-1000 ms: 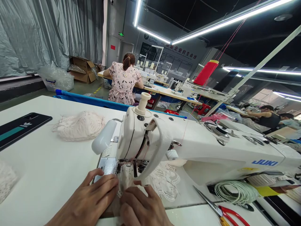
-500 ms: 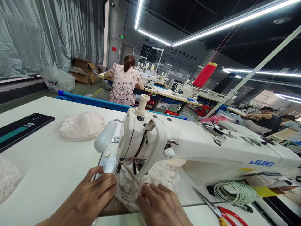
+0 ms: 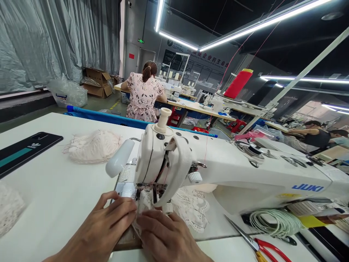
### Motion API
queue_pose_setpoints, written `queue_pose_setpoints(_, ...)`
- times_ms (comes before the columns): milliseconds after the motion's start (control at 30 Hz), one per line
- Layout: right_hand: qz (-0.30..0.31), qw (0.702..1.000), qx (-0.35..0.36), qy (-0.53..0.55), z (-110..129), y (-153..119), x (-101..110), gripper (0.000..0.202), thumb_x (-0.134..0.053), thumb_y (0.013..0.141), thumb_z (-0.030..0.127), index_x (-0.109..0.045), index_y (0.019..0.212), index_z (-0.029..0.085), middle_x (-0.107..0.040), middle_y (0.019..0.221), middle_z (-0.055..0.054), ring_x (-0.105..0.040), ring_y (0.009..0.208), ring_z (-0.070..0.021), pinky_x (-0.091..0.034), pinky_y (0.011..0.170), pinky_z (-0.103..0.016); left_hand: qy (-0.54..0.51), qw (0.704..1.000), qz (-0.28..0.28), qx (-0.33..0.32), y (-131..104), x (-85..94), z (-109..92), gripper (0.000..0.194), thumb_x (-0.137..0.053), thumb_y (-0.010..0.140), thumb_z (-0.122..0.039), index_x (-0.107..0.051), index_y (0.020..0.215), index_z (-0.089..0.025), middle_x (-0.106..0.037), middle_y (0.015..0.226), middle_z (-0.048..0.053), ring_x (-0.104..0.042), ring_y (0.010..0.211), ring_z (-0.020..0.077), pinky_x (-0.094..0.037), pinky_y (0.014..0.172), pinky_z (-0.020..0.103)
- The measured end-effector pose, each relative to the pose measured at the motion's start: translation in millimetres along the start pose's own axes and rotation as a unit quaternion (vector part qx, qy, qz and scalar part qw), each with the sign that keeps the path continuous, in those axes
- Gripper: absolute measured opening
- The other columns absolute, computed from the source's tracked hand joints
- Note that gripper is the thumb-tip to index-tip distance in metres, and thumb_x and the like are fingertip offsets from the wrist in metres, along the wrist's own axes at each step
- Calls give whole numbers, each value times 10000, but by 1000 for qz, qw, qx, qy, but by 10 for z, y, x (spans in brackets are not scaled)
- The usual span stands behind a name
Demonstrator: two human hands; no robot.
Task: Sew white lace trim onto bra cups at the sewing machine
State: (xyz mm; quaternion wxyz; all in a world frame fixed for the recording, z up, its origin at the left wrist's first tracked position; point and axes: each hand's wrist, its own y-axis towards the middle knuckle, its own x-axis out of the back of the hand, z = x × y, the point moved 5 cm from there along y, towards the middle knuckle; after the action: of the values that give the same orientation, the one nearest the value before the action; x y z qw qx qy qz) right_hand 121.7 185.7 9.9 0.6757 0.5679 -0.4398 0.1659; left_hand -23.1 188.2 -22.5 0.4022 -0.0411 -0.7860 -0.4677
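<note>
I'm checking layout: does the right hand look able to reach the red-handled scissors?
Probably yes: the right hand is on lace, and the scissors lie to its right, nothing visible between.

White tube lights [image 3: 261, 27] glare beneath a dark ceiling [image 3: 196, 18]; wide-angle distortion stretches the edges.

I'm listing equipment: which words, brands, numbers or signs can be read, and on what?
"JUKI": on the white sewing machine.
"CLOTHING": back wall; the word above is unclear.
"企业的生命线": same wall; characters before it partly unclear.
"Quality Is The Lifeline": same wall, underneath; the rest is too small.
Too small or blurred: lettering on the black smartphone, yellow sticker, green sign, red sign.
</note>
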Motion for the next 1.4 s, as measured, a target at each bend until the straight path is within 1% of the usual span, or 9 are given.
queue_pose_setpoints(67, 6, 1000, 14, -8, 18, 5, 10, 276, -409, 934, 42, -605, 759, 129, -700, 972, -16, -625, 913, -134, -455, 681, -260, 0, 1000, 11, 10, -4, -21, 0, 364, -296, 954, -47, -623, 1021, -191, -672, 964, -10, -618, 871, 108, -322, 924, 320)
queue_pose_setpoints(167, 35, 999, 23, -19, 42, -1, -20, 290, -402, 908, 29, -581, 708, 137, -679, 797, -20, -628, 800, -135, -437, 634, -263, 9, 999, 36, 23, -42, -84, 24, 388, -280, 949, -41, -625, 1014, -206, -669, 982, -20, -611, 834, 106, -316, 930, 329)
queue_pose_setpoints(267, 56, 998, 15, -40, 49, -14, -53, 280, -393, 882, 19, -561, 698, 146, -637, 705, -19, -611, 703, -131, -412, 591, -264, 6, 1000, 21, 13, -83, -111, 45, 358, -296, 963, -92, -623, 1044, -214, -674, 999, -8, -595, 826, 119, -312, 944, 332)
queue_pose_setpoints(567, 20, 999, 11, -39, 56, 3, -7, 267, -395, 851, 4, -542, 678, 145, -611, 666, -14, -591, 644, -124, -364, 556, -269, 29, 999, -9, -16, -31, -50, -13, 336, -305, 1016, -164, -640, 1014, -167, -698, 994, 12, -608, 895, 97, -324, 935, 306)
queue_pose_setpoints(667, 19, 999, 5, -44, 58, 1, -14, 276, -398, 859, 11, -528, 656, 147, -612, 666, -12, -586, 638, -124, -352, 564, -278, 29, 999, 6, -18, -65, -84, 3, 339, -302, 1019, -172, -642, 1027, -169, -701, 1021, 19, -611, 925, 104, -306, 958, 316)
queue_pose_setpoints(833, 18, 998, 7, -53, 51, -1, -42, 295, -430, 932, 125, -516, 651, 149, -618, 675, -4, -583, 647, -126, -354, 593, -293, 32, 999, 11, -24, -104, -132, 27, 330, -311, 1019, -171, -640, 1034, -169, -707, 1008, 23, -615, 928, 106, -283, 988, 325)
queue_pose_setpoints(1000, 24, 998, -5, -59, 41, 4, -57, 330, -407, 971, 185, -498, 655, 158, -619, 673, 10, -575, 632, -116, -354, 617, -298, 57, 997, 23, -36, -87, -144, 15, 331, -305, 1014, -166, -631, 1075, -162, -701, 1032, 36, -603, 951, 120, -265, 1007, 340)
queue_pose_setpoints(1200, 9, 998, -12, -59, 67, -29, -85, 333, -446, 953, 219, -462, 625, 164, -601, 651, 28, -564, 626, -114, -320, 593, -290, 69, 996, 11, -50, -75, -143, -2, 326, -319, 1017, -192, -643, 1016, -170, -702, 1005, 24, -585, 973, 112, -230, 1034, 327)
queue_pose_setpoints(1400, 6, 999, -10, -50, 46, -30, -95, 388, -285, 1012, 187, -521, 705, 164, -617, 697, 7, -564, 653, -132, -328, 620, -294, 89, 993, 33, -71, -72, -192, 3, 358, -292, 1005, -174, -647, 964, -185, -692, 965, 21, -567, 977, 134, -221, 1038, 350)
